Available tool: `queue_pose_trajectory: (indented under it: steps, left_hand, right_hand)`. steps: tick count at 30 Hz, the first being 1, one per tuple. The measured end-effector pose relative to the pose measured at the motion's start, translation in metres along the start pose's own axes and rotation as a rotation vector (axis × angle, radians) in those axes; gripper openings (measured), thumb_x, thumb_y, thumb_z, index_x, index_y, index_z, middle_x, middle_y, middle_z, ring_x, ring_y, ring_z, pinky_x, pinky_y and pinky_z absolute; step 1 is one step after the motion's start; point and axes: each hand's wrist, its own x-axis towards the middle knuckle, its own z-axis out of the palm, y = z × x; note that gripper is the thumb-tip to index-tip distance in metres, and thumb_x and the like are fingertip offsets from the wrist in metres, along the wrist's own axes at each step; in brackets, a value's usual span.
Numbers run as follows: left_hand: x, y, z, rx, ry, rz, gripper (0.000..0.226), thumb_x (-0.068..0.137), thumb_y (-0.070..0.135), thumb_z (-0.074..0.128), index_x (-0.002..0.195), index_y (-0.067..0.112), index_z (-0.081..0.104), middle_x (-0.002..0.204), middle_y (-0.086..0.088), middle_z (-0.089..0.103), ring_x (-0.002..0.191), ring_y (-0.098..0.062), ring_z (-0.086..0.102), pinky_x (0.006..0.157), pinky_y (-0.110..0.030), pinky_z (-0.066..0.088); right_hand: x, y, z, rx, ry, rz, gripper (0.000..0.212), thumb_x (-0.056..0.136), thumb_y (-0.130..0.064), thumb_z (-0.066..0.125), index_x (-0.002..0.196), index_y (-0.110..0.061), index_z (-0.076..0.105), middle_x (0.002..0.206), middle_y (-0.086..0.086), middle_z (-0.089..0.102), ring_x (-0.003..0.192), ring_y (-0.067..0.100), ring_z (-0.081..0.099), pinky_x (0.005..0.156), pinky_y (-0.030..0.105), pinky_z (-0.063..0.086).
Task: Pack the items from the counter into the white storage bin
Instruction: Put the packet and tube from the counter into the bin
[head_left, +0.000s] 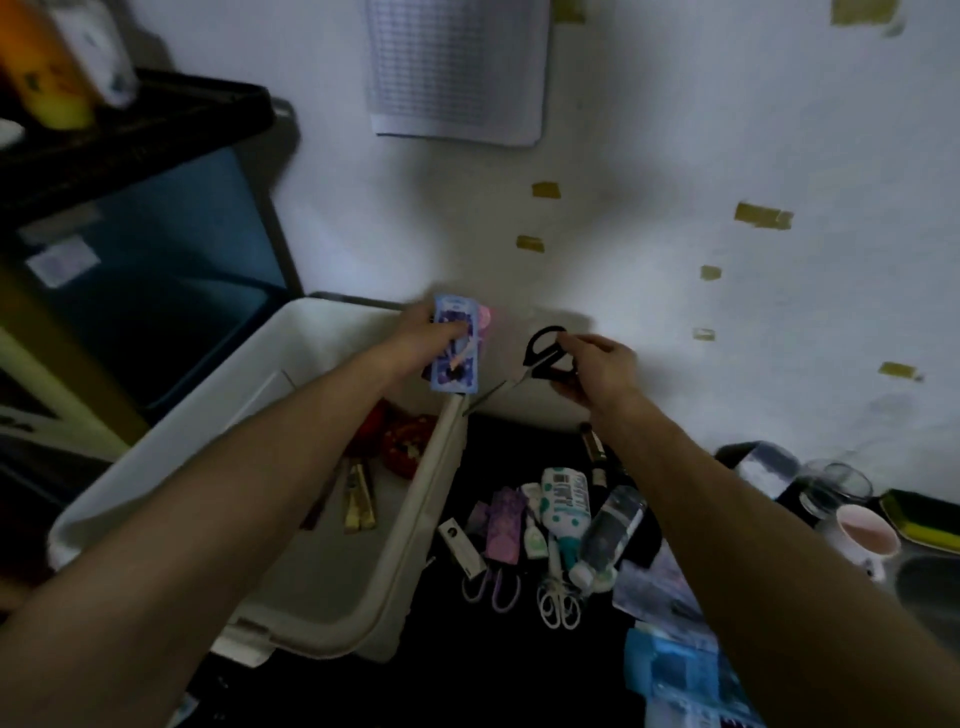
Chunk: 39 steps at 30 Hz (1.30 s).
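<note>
The left hand (423, 338) has its grip closed round a blue and purple packet (453, 366), held above the far corner of the white storage bin (415, 525). The right hand (602, 369) pinches the handles of black scissors (544, 354), whose blades point down toward the bin's rim. In the bin lie a red item (405, 448) and gold sticks (359, 499). On the dark table (498, 654) beside the bin lie a clear bottle (609, 535), a dotted tube (563, 501) and white-handled scissors (558, 607).
</note>
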Motion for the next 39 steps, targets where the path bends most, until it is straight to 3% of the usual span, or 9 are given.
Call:
queue_pose_trajectory:
  steps: [3,10,15,17,20,23,29,34,39]
  left_hand:
    - [-0.004,-0.011,-0.04,-0.072,0.047,-0.029,0.015,0.096,0.012,0.056,0.109,0.012,0.064,0.091,-0.007,0.07,0.069,-0.013,0.065,0.059,-0.021,0.054]
    - [-0.012,-0.07,-0.112,-0.038,0.079,-0.094,0.023,0.098,0.016,0.056,0.117,0.008,0.065,0.107,-0.009,0.069,0.092,-0.021,0.067,0.083,-0.033,0.054]
    - [-0.014,-0.127,-0.158,0.159,0.003,-0.156,0.025,0.094,0.011,0.062,0.117,0.001,0.064,0.105,-0.013,0.067,0.087,-0.019,0.064,0.061,-0.02,0.05]
    - [-0.012,-0.148,-0.167,0.174,-0.039,-0.201,0.026,0.094,0.011,0.063,0.116,-0.002,0.064,0.105,-0.014,0.068,0.076,-0.015,0.063,0.056,-0.017,0.05]
    - [-0.01,-0.175,-0.171,0.246,-0.057,-0.232,0.024,0.094,0.016,0.064,0.113,0.002,0.066,0.099,-0.011,0.068,0.072,-0.01,0.063,0.063,-0.023,0.052]
    - [-0.008,-0.199,-0.166,0.343,-0.114,-0.276,0.028,0.096,0.021,0.061,0.117,0.003,0.063,0.107,-0.011,0.067,0.093,-0.023,0.067,0.08,-0.034,0.054]
    - [0.011,-0.245,-0.152,0.367,-0.198,-0.34,0.034,0.099,0.021,0.056,0.123,-0.002,0.058,0.122,-0.017,0.063,0.109,-0.031,0.063,0.082,-0.032,0.05]
    - [0.028,-0.275,-0.14,0.432,-0.242,-0.363,0.037,0.098,0.022,0.056,0.125,-0.003,0.059,0.123,-0.022,0.063,0.11,-0.033,0.062,0.087,-0.037,0.05]
    - [0.038,-0.292,-0.134,0.562,-0.363,-0.313,0.036,0.095,0.023,0.061,0.116,-0.006,0.064,0.117,-0.023,0.065,0.107,-0.034,0.063,0.085,-0.039,0.049]
  right_hand:
    - [-0.003,-0.007,0.029,0.005,-0.032,-0.033,0.019,0.091,-0.022,0.071,0.105,-0.009,0.07,0.086,0.005,0.063,0.054,0.014,0.067,0.056,0.027,0.058]
    - [-0.019,0.006,0.103,-0.165,-0.184,-0.076,0.019,0.092,-0.021,0.069,0.106,-0.009,0.071,0.09,0.007,0.069,0.063,0.019,0.072,0.054,0.026,0.058]
    - [-0.031,0.033,0.16,-0.316,-0.289,-0.101,0.007,0.09,-0.023,0.072,0.089,-0.016,0.07,0.09,0.006,0.072,0.064,0.017,0.074,0.05,0.024,0.056]
    - [-0.027,0.047,0.177,-0.431,-0.289,-0.135,0.007,0.088,-0.028,0.073,0.084,-0.024,0.07,0.089,0.003,0.073,0.07,0.016,0.074,0.061,0.033,0.062]
    - [-0.017,0.069,0.195,-0.593,-0.295,-0.167,0.008,0.086,-0.036,0.073,0.084,-0.028,0.073,0.087,-0.002,0.073,0.077,0.016,0.073,0.074,0.042,0.062]
    - [-0.011,0.094,0.206,-0.734,-0.286,-0.16,0.023,0.086,-0.041,0.071,0.098,-0.021,0.074,0.089,-0.005,0.071,0.079,0.012,0.07,0.076,0.038,0.061]
    - [0.0,0.138,0.218,-0.929,-0.348,-0.008,0.008,0.091,-0.031,0.068,0.086,-0.024,0.07,0.088,-0.001,0.071,0.08,0.015,0.07,0.077,0.038,0.061]
    - [0.015,0.165,0.227,-1.143,-0.324,-0.034,0.018,0.092,-0.03,0.064,0.104,-0.018,0.071,0.098,0.002,0.069,0.08,0.016,0.062,0.058,0.026,0.046]
    - [0.024,0.186,0.24,-1.216,-0.369,0.008,0.021,0.087,-0.03,0.063,0.103,-0.018,0.069,0.106,0.006,0.068,0.099,0.028,0.066,0.081,0.038,0.056]
